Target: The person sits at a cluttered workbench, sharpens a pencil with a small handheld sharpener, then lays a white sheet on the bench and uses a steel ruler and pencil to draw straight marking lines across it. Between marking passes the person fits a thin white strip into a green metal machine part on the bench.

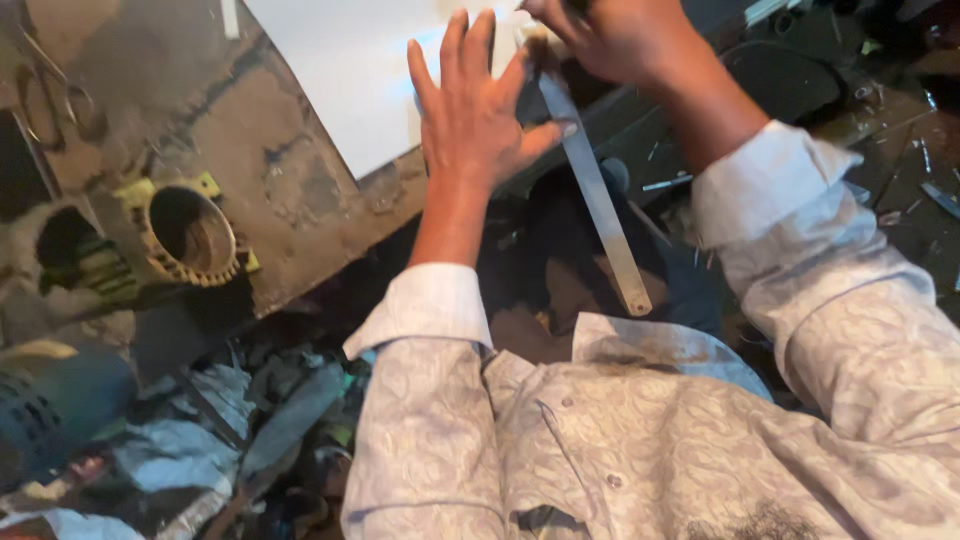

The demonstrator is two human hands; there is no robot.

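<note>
A: Cluttered workshop floor, scrap and rags at left; a round metal housing [190, 235] lay beside a stained slab. White sheet [350, 70] lay further along.

B: Hands?

A: Left hand [475, 115] was flat on the sheet, fingers spread open, gripping nothing. Right hand [615, 40] was closed on the top end of a steel ruler [595, 190].

B: Orientation?

A: Long axis ran from the sheet down toward the person, slightly rightward. No marks visible on the sheet; work looked barely begun.
</note>
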